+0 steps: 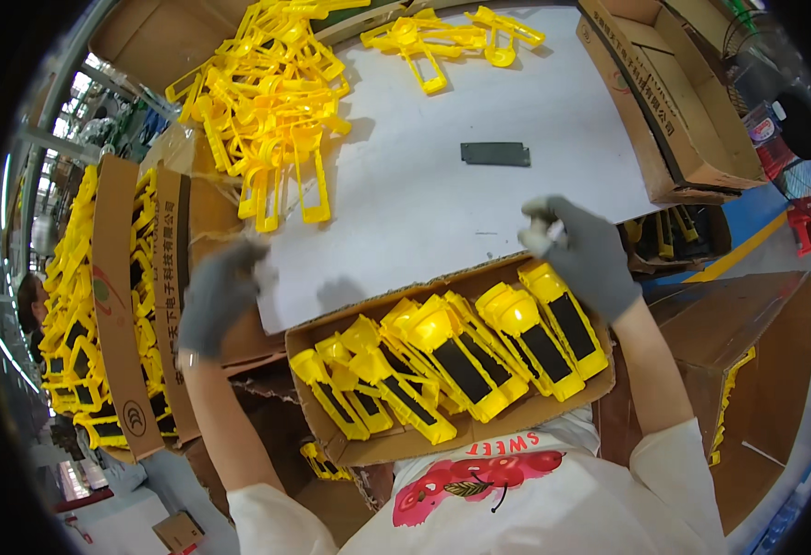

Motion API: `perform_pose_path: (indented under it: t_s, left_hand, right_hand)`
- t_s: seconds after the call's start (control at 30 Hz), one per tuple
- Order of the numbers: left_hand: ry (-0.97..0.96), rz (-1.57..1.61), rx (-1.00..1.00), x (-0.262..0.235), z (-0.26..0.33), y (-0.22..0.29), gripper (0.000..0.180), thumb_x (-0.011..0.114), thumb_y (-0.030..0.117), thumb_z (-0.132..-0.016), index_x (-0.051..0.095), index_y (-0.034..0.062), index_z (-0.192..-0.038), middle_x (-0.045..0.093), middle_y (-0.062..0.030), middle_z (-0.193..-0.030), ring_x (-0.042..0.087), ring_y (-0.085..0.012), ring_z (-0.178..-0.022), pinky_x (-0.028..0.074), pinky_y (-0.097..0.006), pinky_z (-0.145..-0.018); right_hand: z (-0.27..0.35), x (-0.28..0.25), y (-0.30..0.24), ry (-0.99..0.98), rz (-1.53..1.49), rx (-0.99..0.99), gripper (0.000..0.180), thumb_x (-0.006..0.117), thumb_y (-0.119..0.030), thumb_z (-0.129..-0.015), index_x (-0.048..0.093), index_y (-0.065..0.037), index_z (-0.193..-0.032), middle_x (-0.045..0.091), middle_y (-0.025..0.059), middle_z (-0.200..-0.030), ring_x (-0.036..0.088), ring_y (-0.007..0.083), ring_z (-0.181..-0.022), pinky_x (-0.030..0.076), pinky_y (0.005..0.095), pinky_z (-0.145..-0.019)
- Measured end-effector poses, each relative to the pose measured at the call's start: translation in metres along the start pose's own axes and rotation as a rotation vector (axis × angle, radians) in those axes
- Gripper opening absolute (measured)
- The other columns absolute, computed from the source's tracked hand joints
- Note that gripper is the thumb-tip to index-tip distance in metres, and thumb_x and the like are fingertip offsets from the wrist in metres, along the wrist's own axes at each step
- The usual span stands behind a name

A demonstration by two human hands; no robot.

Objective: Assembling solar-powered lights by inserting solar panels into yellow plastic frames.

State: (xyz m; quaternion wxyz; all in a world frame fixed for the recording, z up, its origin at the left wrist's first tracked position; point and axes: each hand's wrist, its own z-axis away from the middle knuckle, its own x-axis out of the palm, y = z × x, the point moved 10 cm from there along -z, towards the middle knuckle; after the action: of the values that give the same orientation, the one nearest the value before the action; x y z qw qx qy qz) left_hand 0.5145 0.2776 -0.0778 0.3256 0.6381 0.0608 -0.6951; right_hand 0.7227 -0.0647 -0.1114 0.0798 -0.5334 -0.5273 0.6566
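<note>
My left hand (pixel 216 301), in a grey glove, hovers at the table's left edge beside the carton there. Its fingers are smeared, and nothing in them shows. My right hand (pixel 590 254), gloved in grey with pale fingertips, is over the far right corner of the near carton. Its fingers are bent but apart, with nothing seen between them. Below and between my hands, an open cardboard carton (pixel 331 451) holds a row of yellow plastic parts (pixel 435 326) with dark strips set in them. A flat dark grey plate (pixel 495 154) lies on the white table (pixel 405 199) beyond my right hand.
A heap of yellow plastic frames (pixel 281 102) covers the far left of the table, with several more (pixel 424 42) at the back. An open carton (pixel 674 102) stands at the right edge. Left of the table, a carton (pixel 114 305) is packed with yellow parts.
</note>
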Motion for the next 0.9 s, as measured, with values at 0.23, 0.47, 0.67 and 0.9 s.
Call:
perform_pose_path:
  t_s: [0.23,0.47,0.67,0.9]
  left_hand:
    - [0.417,-0.488,0.012,-0.009,-0.170,0.044,0.054,0.074,0.044,-0.073,0.065,0.0032,-0.107,0.065,-0.0198,-0.103,0.061,-0.0362,-0.098,0.048,-0.044,-0.086]
    - [0.377,-0.404,-0.051,0.023,-0.205,0.037,0.044,0.073,0.027,-0.072,0.061,0.0059,-0.109,0.064,-0.0172,-0.100,0.062,-0.0354,-0.097,0.050,-0.043,-0.082]
    - [0.318,-0.173,0.028,-0.003,-0.168,0.038,0.046,0.068,0.019,-0.075,0.061,0.0103,-0.119,0.065,-0.0204,-0.110,0.060,-0.0349,-0.105,0.047,-0.040,-0.091]
    - [0.131,0.843,-0.076,-0.011,-0.060,0.014,0.019,0.058,0.003,-0.087,0.063,0.0027,-0.105,0.065,-0.0096,-0.098,0.066,-0.0174,-0.087,0.059,-0.030,-0.070]
  right_hand:
    - [-0.097,0.006,0.035,0.028,0.490,-0.042,0.029,0.071,-0.027,-0.077,0.066,-0.015,-0.103,0.063,0.0069,-0.101,0.061,0.0261,-0.093,0.049,0.0374,-0.082]
    - [-0.108,0.025,0.055,-0.069,0.487,-0.037,0.032,0.075,-0.027,-0.073,0.065,-0.013,-0.100,0.062,0.0072,-0.099,0.060,0.0256,-0.097,0.048,0.0370,-0.084]
    - [-0.094,0.018,0.052,-0.034,0.393,-0.059,0.026,0.075,-0.021,-0.072,0.061,-0.005,-0.087,0.062,0.0112,-0.089,0.061,0.0299,-0.085,0.048,0.0369,-0.077]
    - [-0.057,-0.004,0.019,0.003,-0.336,0.072,0.019,0.065,-0.019,-0.087,0.059,-0.002,-0.091,0.063,0.0071,-0.066,0.060,0.0144,-0.060,0.046,0.0274,-0.056]
